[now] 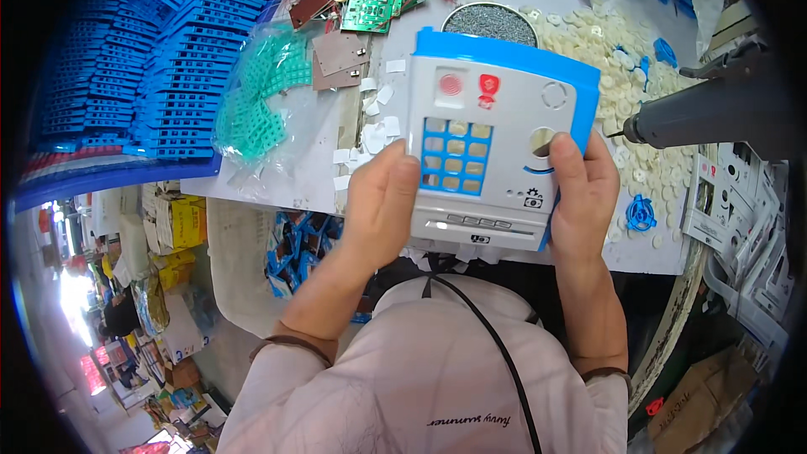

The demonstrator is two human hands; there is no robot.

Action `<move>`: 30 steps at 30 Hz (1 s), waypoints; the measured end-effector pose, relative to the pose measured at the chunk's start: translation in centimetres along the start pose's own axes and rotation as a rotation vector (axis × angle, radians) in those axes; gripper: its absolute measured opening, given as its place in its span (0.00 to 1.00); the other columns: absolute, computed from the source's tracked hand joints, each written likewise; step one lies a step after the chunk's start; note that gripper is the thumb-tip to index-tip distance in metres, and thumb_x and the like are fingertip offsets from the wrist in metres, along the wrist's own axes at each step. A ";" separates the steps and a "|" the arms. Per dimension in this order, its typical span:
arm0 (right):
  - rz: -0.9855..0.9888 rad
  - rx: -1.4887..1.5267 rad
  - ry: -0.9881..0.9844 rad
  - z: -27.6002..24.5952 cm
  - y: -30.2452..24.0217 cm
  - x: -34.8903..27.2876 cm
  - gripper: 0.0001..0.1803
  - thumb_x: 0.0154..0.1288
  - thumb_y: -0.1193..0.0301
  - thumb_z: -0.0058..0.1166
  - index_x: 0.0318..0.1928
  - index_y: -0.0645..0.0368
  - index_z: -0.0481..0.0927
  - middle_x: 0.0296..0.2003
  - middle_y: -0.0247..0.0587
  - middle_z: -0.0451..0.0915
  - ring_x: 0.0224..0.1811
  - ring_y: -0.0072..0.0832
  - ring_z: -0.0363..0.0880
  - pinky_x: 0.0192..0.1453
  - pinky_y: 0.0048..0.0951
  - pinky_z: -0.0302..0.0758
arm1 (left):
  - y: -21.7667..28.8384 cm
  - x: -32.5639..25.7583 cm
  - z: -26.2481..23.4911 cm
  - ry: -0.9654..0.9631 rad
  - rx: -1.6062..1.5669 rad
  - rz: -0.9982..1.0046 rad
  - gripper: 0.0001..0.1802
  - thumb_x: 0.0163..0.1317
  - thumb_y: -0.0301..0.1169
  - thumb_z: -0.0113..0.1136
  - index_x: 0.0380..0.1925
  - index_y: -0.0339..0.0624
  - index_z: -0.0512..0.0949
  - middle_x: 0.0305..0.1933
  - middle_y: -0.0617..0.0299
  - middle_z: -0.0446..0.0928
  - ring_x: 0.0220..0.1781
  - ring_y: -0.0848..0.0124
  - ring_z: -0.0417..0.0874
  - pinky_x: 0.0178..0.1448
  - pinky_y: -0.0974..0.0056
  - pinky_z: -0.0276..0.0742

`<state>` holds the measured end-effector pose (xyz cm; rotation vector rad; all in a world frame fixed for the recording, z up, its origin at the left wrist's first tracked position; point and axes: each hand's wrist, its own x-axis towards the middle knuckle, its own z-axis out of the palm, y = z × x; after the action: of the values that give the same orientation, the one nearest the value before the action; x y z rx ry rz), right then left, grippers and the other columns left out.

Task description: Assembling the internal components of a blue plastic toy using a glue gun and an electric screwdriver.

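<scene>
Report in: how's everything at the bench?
Left fingers, right fingers: holding opposite sides. White-and-blue keypad housing: front facing camera. Possible obstacle: electric screwdriver, right side.

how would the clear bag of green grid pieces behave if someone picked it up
The bag would probably sag, since its plastic looks thin and crinkled. The green grid pieces may flex or shift inside, as they lie loosely bunched at different angles. It seems unlikely to roll, being low and irregular.
</scene>
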<state>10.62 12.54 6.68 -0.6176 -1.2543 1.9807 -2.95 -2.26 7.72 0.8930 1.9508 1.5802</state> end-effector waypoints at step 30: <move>0.254 -0.048 -0.094 -3.7 -1.2 -4.3 0.44 0.73 0.82 0.50 0.80 0.63 0.39 0.56 0.54 0.81 0.42 0.18 0.83 0.44 0.17 0.77 | -1.7 -1.8 0.2 -0.350 -0.427 -0.234 0.39 0.73 0.17 0.41 0.80 0.36 0.39 0.76 0.48 0.61 0.72 0.67 0.71 0.70 0.66 0.67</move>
<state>16.38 11.70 6.35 -0.7466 -1.3386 2.2146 -1.89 -3.68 5.98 0.6795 1.3527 1.5022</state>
